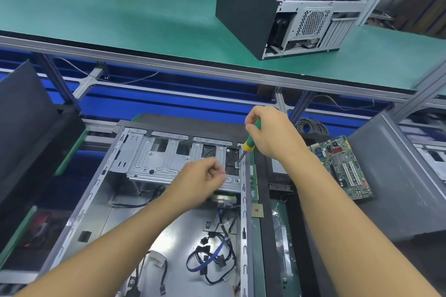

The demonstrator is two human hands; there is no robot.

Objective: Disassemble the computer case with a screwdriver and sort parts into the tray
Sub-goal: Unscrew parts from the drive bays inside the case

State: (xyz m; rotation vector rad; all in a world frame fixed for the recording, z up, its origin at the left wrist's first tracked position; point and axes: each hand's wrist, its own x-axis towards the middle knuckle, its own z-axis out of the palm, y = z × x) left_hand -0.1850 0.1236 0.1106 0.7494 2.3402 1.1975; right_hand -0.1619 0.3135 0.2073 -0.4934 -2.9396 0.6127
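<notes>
The open grey metal computer case [96, 200] is lying at lower centre of the frame, and the green-and-yellow plastic-handled screwdriver [249, 145] is touching its tip to the silver drive cage [154, 161] inside it. The right hand [270, 132] is gripping the handle with fingers wrapped round it. The left hand [205, 176] is resting on the cage beside the tip, fingers curled, though I cannot tell whether they are pinching anything, and a green circuit board [342, 166] is lying at right.

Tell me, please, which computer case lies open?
The grey metal case in the foreground, with black and blue cables exposed inside; the black-panelled case on the green bench is closed.
</notes>
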